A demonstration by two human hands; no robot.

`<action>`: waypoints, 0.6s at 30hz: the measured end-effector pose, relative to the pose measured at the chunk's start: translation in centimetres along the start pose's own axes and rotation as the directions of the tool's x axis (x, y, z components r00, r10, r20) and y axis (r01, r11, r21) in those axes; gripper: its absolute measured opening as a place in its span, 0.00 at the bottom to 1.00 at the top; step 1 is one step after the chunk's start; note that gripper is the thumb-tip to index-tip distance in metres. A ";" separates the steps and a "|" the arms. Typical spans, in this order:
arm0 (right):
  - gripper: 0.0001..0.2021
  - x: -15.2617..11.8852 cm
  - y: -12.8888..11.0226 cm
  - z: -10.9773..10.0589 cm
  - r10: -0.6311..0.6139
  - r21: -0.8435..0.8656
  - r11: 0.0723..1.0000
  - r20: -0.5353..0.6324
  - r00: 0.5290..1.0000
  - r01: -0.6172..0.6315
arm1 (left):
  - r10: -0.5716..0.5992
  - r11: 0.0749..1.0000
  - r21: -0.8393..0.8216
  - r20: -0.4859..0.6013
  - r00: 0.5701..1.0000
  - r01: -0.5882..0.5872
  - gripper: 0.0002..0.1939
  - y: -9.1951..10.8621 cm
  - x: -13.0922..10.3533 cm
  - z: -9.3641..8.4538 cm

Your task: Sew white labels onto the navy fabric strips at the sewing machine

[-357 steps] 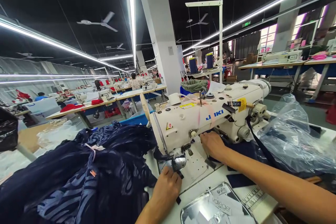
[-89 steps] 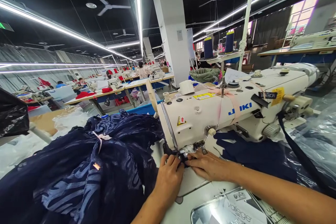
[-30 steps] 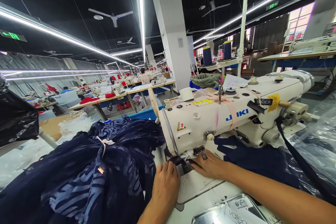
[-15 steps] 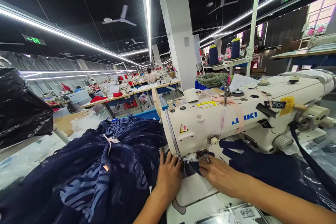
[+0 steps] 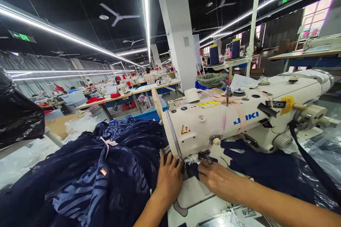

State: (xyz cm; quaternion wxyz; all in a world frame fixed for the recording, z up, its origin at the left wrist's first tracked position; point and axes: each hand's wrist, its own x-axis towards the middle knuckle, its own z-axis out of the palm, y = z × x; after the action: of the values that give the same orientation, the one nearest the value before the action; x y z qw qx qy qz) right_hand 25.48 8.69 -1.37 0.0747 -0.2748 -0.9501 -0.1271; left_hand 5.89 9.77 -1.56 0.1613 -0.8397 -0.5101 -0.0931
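Observation:
A white sewing machine reaches in from the right, its head over the work area. My left hand lies with fingers stretched out beside the needle area, at the edge of a navy fabric pile. On the other side of the presser area, my right hand has its fingers curled together on a small piece of navy fabric. That fabric runs under the machine head between both hands. The needle tip is hard to make out. Left of the machine, the navy patterned garment pile carries a pale tag.
Navy fabric strips lie to the right under the machine arm. A black plastic bag hangs at the left. Two navy thread cones stand on a rack behind. A column and other sewing tables are farther back.
The view has turned slightly, so the scene sits a little farther left. Both hands stay by the needle area, with no clear change of hold.

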 end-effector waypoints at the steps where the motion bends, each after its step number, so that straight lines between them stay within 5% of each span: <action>1: 0.09 0.1 0.0 -0.1 0.004 0.003 1.000 0.000 1.000 -0.004 | -0.001 1.000 0.000 0.000 1.000 0.001 0.16 0.0 0.0 0.0; 18: 0.11 0.3 -1.1 -0.5 0.064 -0.055 0.996 -0.016 0.998 -0.065 | -0.015 0.998 -0.064 0.059 0.998 0.018 0.15 0.0 0.2 -0.7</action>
State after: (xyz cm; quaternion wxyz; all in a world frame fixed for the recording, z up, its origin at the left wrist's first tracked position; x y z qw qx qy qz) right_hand 24.64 7.83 -1.06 0.0778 -0.3064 -0.9364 -0.1527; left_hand 5.95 9.65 -0.86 0.1184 -0.8426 -0.5183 -0.0860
